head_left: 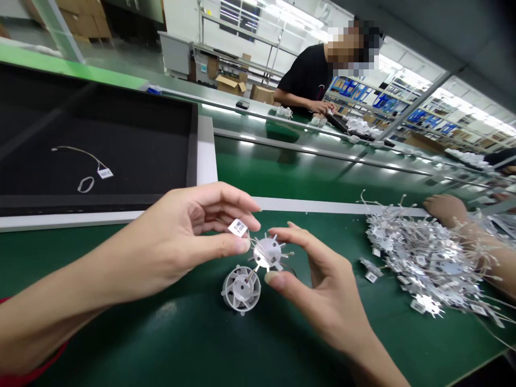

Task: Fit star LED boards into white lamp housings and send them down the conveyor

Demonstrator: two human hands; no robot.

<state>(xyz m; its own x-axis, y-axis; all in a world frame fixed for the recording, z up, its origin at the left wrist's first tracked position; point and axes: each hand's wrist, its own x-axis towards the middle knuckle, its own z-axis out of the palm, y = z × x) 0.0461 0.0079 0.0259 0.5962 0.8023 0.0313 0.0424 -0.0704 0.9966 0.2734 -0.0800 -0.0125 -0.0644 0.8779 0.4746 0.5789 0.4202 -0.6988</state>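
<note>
A silvery spoked metal disc (267, 252) with thin wires is between my hands. My right hand (322, 285) grips its edge with thumb and forefinger. At the disc's left side, my left hand (189, 236) pinches the thin wires (250, 238) near a small white printed label (237, 228); the exact contact is partly hidden. Just below, a round white plastic fan-like part (242, 288) with curved vanes lies on the green table (169, 333). A wire seems to run from the disc over this part.
A heap of wired metal discs (431, 263) lies at right, another person's arm (447, 209) beside it. A black tray (141, 140) at left holds a labelled wire (105, 172) and a loose band (85, 185). Across the bench, a person in black (306, 75) works.
</note>
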